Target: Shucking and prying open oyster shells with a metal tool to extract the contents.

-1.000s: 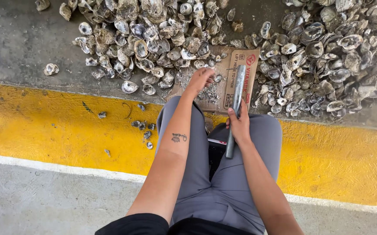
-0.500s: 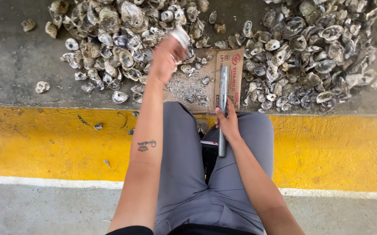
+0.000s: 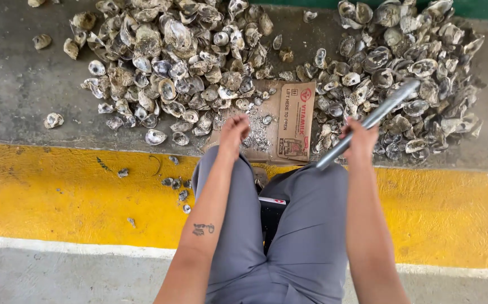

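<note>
Head view: my right hand (image 3: 361, 138) is clamped on the metal bar (image 3: 374, 119), which slants up and right over the shells (image 3: 199, 67). My left hand (image 3: 234, 130) is closed, maybe holding something, over the cardboard (image 3: 294, 121).

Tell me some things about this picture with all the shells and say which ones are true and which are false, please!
1. The right hand holds a metal rod. True.
2. The left hand holds a hammer. False: it is closed over the flat cardboard, with no tool in it.
3. Piles of shells lie on the grey floor in front of the person. True.
4. The stripe on the floor is blue. False: it is yellow.
5. The cardboard lies under crushed shell bits. True.
6. The rod is lying flat on the cardboard. False: it is raised, slanting up over the shells.
</note>
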